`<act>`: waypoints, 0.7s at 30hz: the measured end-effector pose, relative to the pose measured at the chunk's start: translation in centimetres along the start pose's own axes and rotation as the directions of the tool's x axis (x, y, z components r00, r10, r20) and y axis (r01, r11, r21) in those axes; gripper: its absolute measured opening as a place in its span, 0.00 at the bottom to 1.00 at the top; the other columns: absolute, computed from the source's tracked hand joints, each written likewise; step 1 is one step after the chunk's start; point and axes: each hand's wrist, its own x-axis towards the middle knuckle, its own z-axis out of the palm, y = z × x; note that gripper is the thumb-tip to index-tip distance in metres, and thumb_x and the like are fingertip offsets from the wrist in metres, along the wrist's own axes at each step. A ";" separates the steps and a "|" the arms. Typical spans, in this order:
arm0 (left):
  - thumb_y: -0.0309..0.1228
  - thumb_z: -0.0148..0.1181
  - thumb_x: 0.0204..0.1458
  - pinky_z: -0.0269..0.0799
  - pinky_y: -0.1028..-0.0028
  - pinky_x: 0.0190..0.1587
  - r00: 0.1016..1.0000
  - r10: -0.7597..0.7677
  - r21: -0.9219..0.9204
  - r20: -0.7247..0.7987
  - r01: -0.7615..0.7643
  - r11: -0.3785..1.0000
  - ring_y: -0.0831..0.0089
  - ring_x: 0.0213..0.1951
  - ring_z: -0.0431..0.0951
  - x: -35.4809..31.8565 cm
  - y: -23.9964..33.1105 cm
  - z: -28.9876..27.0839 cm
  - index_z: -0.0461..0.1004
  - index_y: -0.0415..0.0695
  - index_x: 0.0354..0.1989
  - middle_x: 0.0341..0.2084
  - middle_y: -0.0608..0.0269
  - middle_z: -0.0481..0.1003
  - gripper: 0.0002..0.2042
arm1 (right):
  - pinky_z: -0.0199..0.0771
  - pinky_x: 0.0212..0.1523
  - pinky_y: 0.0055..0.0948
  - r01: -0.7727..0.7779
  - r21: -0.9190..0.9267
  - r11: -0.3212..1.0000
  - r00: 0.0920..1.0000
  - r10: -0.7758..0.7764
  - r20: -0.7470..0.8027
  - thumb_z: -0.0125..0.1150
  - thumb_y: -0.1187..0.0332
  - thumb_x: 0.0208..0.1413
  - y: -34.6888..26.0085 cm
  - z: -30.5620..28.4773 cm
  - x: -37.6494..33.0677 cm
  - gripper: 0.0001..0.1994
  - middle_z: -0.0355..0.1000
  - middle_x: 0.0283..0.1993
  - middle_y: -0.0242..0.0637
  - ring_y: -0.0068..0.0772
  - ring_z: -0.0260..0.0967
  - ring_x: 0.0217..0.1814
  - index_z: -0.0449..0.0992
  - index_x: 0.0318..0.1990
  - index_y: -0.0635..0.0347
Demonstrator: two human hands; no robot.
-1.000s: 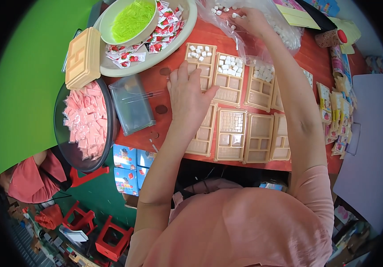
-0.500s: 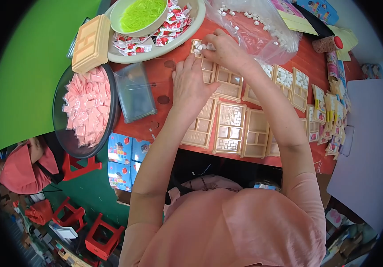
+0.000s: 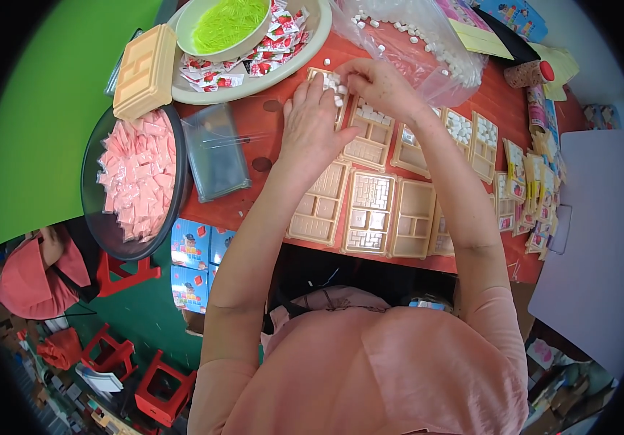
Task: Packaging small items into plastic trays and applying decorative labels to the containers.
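Observation:
My left hand (image 3: 310, 123) lies with outstretched fingers over a beige compartment tray (image 3: 314, 75) at the left end of the far row. Small white marshmallow-like cubes (image 3: 338, 102) fill the tray's top compartment. At its right edge, my right hand (image 3: 379, 85) has its fingers curled together beside the cubes; whatever they pinch is hidden. Just right of it stands another beige tray (image 3: 367, 154) with white cubes in its top compartment. A nearer row includes an unfilled tray (image 3: 413, 217) and one with a brick-like relief (image 3: 370, 210).
A clear bag (image 3: 435, 80) of white cubes lies at the back. To the left are a basin (image 3: 254, 93) of strawberry-print sachets, a bowl (image 3: 203, 51) of green sticks, a dark tub (image 3: 89, 177) of pink packets, stacked trays (image 3: 144, 72) and a clear box (image 3: 215, 159).
White cubes now sit in the far-left tray and the one to its right, which looked bare before. My right hand has shifted slightly right and down from the cubes. The view has shifted slightly.

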 end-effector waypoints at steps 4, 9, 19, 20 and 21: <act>0.40 0.71 0.46 0.55 0.52 0.64 0.998 0.001 0.014 0.061 -0.002 1.000 0.48 0.67 0.57 -0.2 0.1 0.2 0.72 0.29 0.54 0.65 0.41 0.61 0.31 | 0.75 0.45 0.33 0.011 0.034 0.999 0.988 -0.005 -0.155 0.55 0.71 0.62 0.2 -0.7 1.8 0.13 0.78 0.41 0.44 0.35 0.76 0.43 0.77 0.51 0.64; 0.37 0.68 0.50 0.57 0.53 0.63 0.998 0.017 0.037 -0.067 -0.015 0.999 0.48 0.65 0.61 -1.0 -0.7 1.0 0.74 0.31 0.52 0.63 0.42 0.64 0.25 | 0.74 0.48 0.41 0.037 -0.364 0.931 0.991 -0.080 -0.105 0.59 0.68 0.60 -0.9 1.1 4.9 0.11 0.77 0.44 0.53 0.50 0.75 0.45 0.79 0.46 0.64; 0.30 0.68 0.46 0.66 0.59 0.54 0.981 -0.078 -0.061 -0.177 0.068 0.996 0.56 0.49 0.69 -0.8 -0.6 0.7 0.81 0.38 0.34 0.43 0.55 0.71 0.10 | 0.74 0.48 0.44 0.111 -0.303 0.946 0.985 -0.146 -0.095 0.61 0.68 0.56 -0.5 0.1 4.9 0.10 0.77 0.40 0.53 0.53 0.76 0.45 0.79 0.40 0.67; 0.30 0.68 0.46 0.66 0.59 0.53 0.980 -0.091 -0.061 -0.178 0.081 0.995 0.56 0.48 0.69 -0.8 -0.8 0.6 0.81 0.38 0.34 0.41 0.56 0.71 0.10 | 0.74 0.45 0.43 0.095 -0.223 0.970 0.987 -0.121 -0.104 0.61 0.69 0.56 -1.5 0.1 4.1 0.10 0.77 0.38 0.52 0.52 0.76 0.43 0.78 0.41 0.68; 0.30 0.69 0.45 0.66 0.59 0.52 0.979 -0.099 -0.066 -0.176 0.088 0.994 0.57 0.47 0.68 -0.7 -0.5 0.6 0.81 0.38 0.33 0.40 0.56 0.70 0.10 | 0.74 0.45 0.43 0.093 -0.224 0.970 0.987 -0.119 -0.104 0.61 0.69 0.56 -1.5 0.1 3.7 0.10 0.77 0.38 0.52 0.52 0.76 0.43 0.78 0.41 0.68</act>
